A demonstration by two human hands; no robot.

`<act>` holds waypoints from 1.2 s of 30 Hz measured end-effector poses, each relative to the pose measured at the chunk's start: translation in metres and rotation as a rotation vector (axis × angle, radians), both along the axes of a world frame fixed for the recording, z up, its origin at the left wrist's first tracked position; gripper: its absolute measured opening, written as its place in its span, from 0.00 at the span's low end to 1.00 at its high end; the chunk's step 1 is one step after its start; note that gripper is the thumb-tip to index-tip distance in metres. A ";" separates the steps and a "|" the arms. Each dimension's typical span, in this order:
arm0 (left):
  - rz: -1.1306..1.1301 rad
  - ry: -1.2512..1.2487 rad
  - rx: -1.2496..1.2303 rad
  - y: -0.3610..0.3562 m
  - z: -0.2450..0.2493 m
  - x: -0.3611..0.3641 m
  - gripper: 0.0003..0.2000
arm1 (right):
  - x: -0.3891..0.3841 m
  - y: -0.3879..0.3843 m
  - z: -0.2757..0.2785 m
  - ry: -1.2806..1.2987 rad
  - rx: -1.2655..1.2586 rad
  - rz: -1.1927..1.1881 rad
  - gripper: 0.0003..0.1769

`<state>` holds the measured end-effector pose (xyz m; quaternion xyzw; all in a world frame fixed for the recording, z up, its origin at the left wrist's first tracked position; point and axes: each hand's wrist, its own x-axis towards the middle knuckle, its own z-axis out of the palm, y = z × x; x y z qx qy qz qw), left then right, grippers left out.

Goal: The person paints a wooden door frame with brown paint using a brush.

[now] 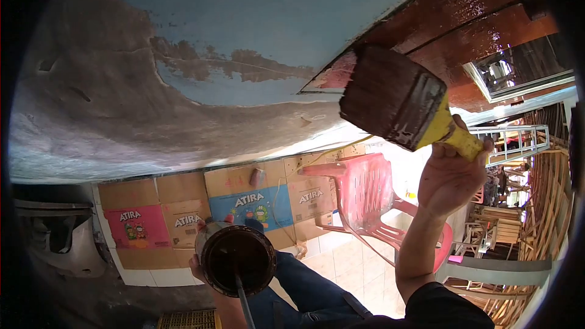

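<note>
Nearest the lens, a round tin [237,259] of dark brown coating is gripped from beneath by the left hand [198,266], fingers wrapped round its wall. Right hand [448,180], raised overhead, is closed round the yellow handle of a wide brush [393,97]. Brown-laden bristles meet the seam between the blue-grey overhead surface [244,24] and glossy brown planking [463,18]. Red plastic chair [365,189] and cardboard boxes [244,198] stand behind.

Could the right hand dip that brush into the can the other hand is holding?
Probably yes. The right hand grips the brush up at the wood, and the can in the left hand has its mouth open with nothing between; only a thin dark rod juts from it.
</note>
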<state>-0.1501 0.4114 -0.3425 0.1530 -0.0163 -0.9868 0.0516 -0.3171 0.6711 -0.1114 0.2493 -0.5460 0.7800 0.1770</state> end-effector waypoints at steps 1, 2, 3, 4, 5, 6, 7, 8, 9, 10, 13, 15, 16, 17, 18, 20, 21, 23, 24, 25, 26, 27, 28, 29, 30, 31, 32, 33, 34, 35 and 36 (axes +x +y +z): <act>-0.001 0.000 0.002 0.000 0.000 0.000 0.35 | -0.002 0.000 0.000 0.026 0.024 0.031 0.13; -0.001 0.000 0.003 0.001 0.000 0.000 0.35 | -0.002 0.000 0.000 0.031 0.049 0.043 0.13; 0.000 0.001 0.010 0.001 0.000 0.000 0.35 | -0.002 0.001 -0.002 0.036 0.074 0.055 0.13; 0.001 0.003 0.013 0.001 0.001 0.000 0.36 | -0.003 0.000 -0.004 0.042 0.098 0.066 0.13; 0.002 0.004 0.016 0.001 0.002 -0.001 0.36 | -0.004 -0.002 -0.004 0.048 0.101 0.011 0.13; 0.005 0.004 0.014 0.002 0.003 0.000 0.36 | -0.004 -0.002 -0.003 0.041 0.060 0.013 0.13; 0.009 0.003 0.013 0.002 0.004 0.000 0.36 | -0.003 -0.001 -0.001 0.033 0.019 0.016 0.12; 0.010 0.001 0.019 0.002 0.001 0.002 0.36 | -0.002 -0.001 0.000 0.024 -0.022 0.019 0.12; 0.008 -0.002 0.025 0.002 -0.004 0.004 0.36 | -0.001 -0.006 0.000 -0.004 -0.100 -0.082 0.09; 0.012 -0.010 0.019 0.002 -0.005 0.006 0.36 | 0.000 -0.006 -0.001 0.000 -0.049 -0.067 0.10; 0.034 -0.037 -0.016 0.004 0.001 0.005 0.36 | -0.001 -0.005 -0.005 0.016 0.043 -0.060 0.13; 0.053 -0.036 -0.031 0.005 0.003 0.003 0.36 | 0.001 -0.002 -0.004 -0.017 -0.022 -0.087 0.12; 0.063 -0.032 -0.034 0.005 0.002 0.003 0.36 | 0.003 -0.001 -0.003 -0.035 -0.053 -0.100 0.12; 0.054 -0.021 -0.036 0.004 -0.001 0.005 0.36 | 0.004 -0.003 -0.003 -0.033 -0.063 -0.098 0.11; 0.043 -0.010 -0.038 0.002 -0.004 0.007 0.36 | 0.004 -0.005 -0.005 -0.026 -0.027 -0.094 0.11; 0.029 0.001 -0.040 0.002 -0.005 0.007 0.37 | 0.003 -0.004 -0.013 -0.010 0.046 -0.090 0.10; 0.029 -0.001 -0.042 0.003 -0.004 0.006 0.37 | 0.001 0.000 -0.019 -0.002 0.085 -0.081 0.10; 0.023 -0.009 -0.035 0.002 -0.004 0.006 0.37 | 0.002 0.001 -0.019 -0.018 0.041 -0.086 0.10; 0.018 -0.014 -0.027 0.001 -0.004 0.007 0.37 | 0.001 0.001 -0.019 -0.027 0.019 -0.086 0.10; 0.013 -0.020 -0.019 0.000 -0.005 0.007 0.37 | 0.004 0.001 -0.017 -0.033 -0.001 -0.067 0.10; 0.018 -0.034 -0.026 0.000 -0.007 0.009 0.37 | 0.005 0.001 -0.018 -0.032 0.003 -0.067 0.10; 0.022 -0.047 -0.033 0.001 -0.012 0.012 0.36 | 0.006 0.002 -0.018 -0.029 0.007 -0.067 0.10; 0.024 -0.058 -0.040 0.002 -0.014 0.013 0.36 | 0.007 0.003 -0.018 -0.025 0.011 -0.069 0.10; 0.033 -0.064 -0.048 0.003 -0.010 0.011 0.36 | 0.005 0.001 -0.018 -0.003 0.056 -0.020 0.10; 0.042 -0.069 -0.056 0.004 -0.002 0.007 0.36 | 0.004 0.000 -0.018 0.001 0.051 -0.028 0.10; 0.052 -0.074 -0.065 0.005 0.002 0.005 0.36 | 0.002 0.000 -0.018 0.006 0.046 -0.035 0.10; 0.040 -0.042 -0.053 0.004 0.001 0.006 0.36 | 0.001 -0.001 -0.018 0.011 0.039 -0.040 0.10; 0.029 -0.010 -0.042 0.003 -0.002 0.006 0.36 | 0.001 -0.001 -0.016 0.000 0.015 -0.050 0.11; 0.018 0.020 -0.031 0.002 -0.003 0.007 0.36 | 0.002 -0.003 -0.015 -0.006 0.004 -0.090 0.10; 0.023 0.019 -0.046 0.002 -0.003 0.007 0.36 | 0.004 -0.004 -0.014 -0.013 -0.007 -0.130 0.09; 0.027 0.019 -0.061 0.002 -0.001 0.006 0.36 | 0.004 -0.005 -0.013 -0.019 -0.017 -0.172 0.09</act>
